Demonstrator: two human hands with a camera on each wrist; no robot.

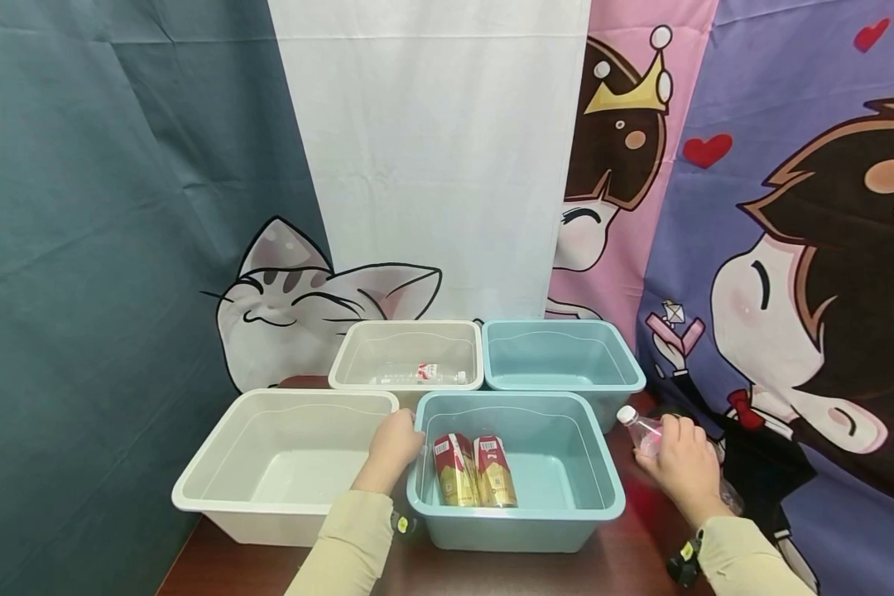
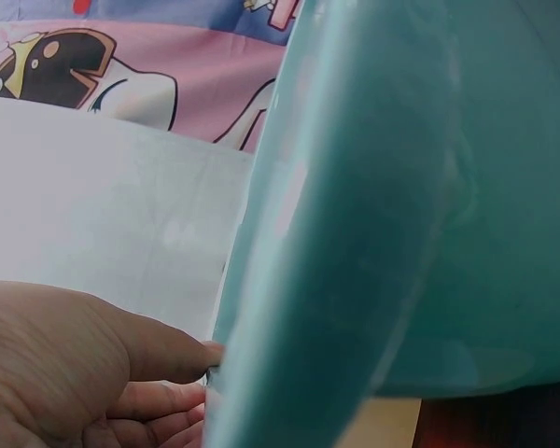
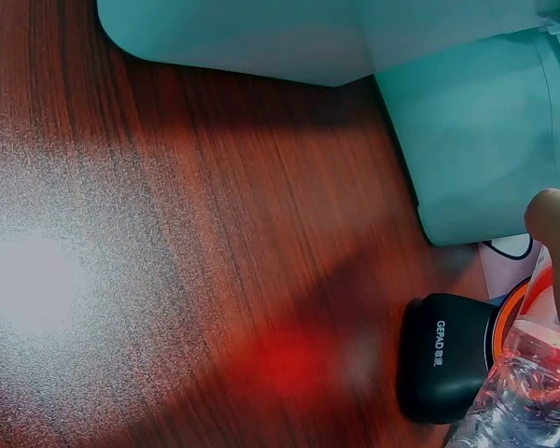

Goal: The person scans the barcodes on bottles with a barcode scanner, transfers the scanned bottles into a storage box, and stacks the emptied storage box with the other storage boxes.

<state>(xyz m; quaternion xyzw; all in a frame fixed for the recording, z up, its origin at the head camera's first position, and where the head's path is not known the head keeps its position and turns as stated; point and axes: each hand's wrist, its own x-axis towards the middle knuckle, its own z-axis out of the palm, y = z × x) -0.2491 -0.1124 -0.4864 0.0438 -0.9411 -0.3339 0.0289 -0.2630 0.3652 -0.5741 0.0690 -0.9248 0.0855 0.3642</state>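
Note:
At the left rim of the front blue tub [image 1: 517, 513], near its back corner, my left hand [image 1: 397, 447] curls its fingers and thumb; the thumb [image 2: 173, 350] meets the blue edge in the left wrist view. Two red-and-gold cans [image 1: 495, 472] lie side by side in that tub. To the right of the tubs, my right hand [image 1: 685, 463] grips a clear plastic bottle [image 1: 644, 430] with a white cap and a reddish label. The bottle is tilted, cap toward the tubs, and partly hidden by the hand.
A front white tub [image 1: 231, 505] stands left of the blue one. Behind are another white tub [image 1: 343, 377] holding a clear bottle [image 1: 410, 375], and another blue tub [image 1: 566, 387]. A black GEPAD object [image 3: 439, 359] sits on the brown table [image 3: 215, 252]. Printed curtain [image 1: 432, 165] hangs behind.

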